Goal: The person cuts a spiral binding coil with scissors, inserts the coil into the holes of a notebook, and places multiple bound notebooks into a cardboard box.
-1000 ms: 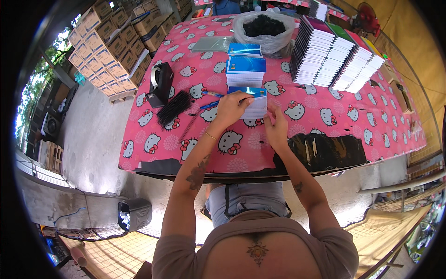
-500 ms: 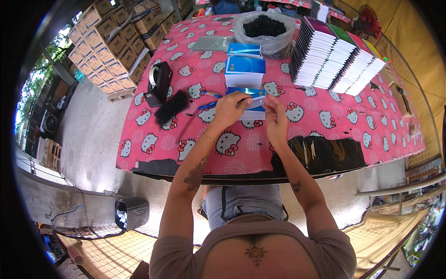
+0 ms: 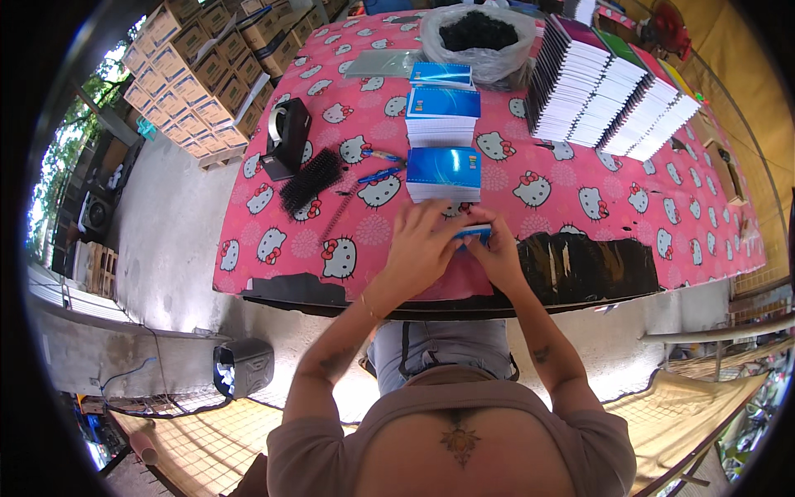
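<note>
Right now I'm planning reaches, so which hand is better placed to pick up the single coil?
Probably the left hand: it is nearer the single coil, which lies to its left. The right hand is farther off and pinches the blue pad. Whether the left also touches the pad is unclear.

Pale-streaked blue notepad covers, a pink tablecloth (white cartoon cats, red bows), black coils.

Daylight glares beyond the table's left edge; the floor below its near edge is blown out; fisheye curvature bows that edge.
</note>
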A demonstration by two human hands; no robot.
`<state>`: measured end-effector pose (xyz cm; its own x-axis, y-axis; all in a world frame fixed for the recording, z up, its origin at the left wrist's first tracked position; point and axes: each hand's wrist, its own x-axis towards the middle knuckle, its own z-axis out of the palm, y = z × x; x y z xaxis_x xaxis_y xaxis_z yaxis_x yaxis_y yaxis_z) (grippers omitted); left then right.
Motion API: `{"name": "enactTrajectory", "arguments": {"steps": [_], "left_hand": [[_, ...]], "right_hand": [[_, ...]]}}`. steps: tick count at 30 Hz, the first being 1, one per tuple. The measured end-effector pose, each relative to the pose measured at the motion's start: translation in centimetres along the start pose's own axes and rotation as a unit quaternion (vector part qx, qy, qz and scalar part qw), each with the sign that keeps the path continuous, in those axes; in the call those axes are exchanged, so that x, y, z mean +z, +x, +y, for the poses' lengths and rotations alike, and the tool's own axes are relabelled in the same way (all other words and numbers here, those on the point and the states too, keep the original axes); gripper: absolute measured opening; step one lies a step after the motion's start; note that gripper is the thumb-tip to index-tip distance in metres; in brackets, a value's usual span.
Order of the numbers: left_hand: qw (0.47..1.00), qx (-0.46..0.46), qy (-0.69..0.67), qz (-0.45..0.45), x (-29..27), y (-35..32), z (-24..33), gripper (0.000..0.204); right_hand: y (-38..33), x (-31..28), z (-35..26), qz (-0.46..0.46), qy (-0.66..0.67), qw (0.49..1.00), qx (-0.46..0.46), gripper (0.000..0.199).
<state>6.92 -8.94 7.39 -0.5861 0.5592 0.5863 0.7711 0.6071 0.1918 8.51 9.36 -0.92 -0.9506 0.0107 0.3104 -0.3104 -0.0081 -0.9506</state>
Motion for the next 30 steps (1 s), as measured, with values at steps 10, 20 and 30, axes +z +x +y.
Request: {"name": "enactTrajectory", "arguments": {"steps": [10, 20, 30], "left_hand": [[0.925, -0.229, -0.291, 0.081, 4.3, -5.3, -1.1, 0.051], [0.958, -0.243, -0.086, 0.123, 1.1, -6.5, -9.4, 0.043], [0.954, -0.275, -0.066, 0.103, -3.5, -7.2, -9.7, 0.031]], "right_hand": [[-0.7, 1.0, -0.4, -0.002, -0.006, 0.997, 0.072, 0.040], [-1.3, -0.2, 0.0, -0.065, -0.020, 0.993, 0.099, 0.029], [-1.7, 1.2, -1.0, -0.086, -0.009, 0.992, 0.093, 0.029]]}}
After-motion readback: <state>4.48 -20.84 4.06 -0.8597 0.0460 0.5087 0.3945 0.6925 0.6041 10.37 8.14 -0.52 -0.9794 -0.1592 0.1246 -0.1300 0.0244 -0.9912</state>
